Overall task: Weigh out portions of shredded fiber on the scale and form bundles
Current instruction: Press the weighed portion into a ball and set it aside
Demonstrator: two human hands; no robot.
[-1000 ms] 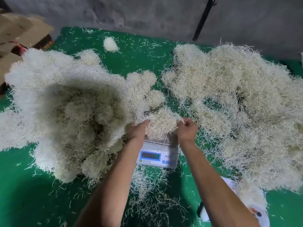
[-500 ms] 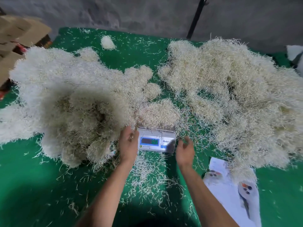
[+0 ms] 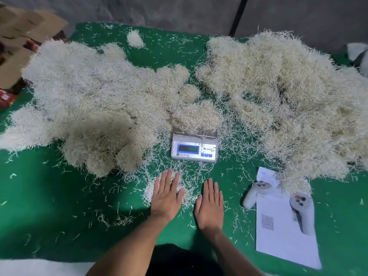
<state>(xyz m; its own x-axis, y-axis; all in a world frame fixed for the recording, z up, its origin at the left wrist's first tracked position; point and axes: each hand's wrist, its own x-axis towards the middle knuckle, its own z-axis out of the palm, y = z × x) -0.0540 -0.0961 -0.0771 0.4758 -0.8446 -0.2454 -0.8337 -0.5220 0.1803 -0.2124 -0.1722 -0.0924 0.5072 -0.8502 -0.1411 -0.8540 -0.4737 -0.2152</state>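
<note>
A small digital scale stands mid-table with a pale clump of shredded fiber on its pan. A large heap of fiber clumps spreads to its left and a loose heap to its right. My left hand lies flat, fingers straight, on scattered strands in front of the scale. My right hand lies flat beside it on the green table cover. Neither hand holds anything.
A white paper sheet lies at the front right with two white controllers on it. One small fiber clump sits at the back. Cardboard is piled at the far left. A black pole rises behind the table.
Both hands let go of the clump on the scale and drew back toward me. They now rest flat on the table in front of the scale.
</note>
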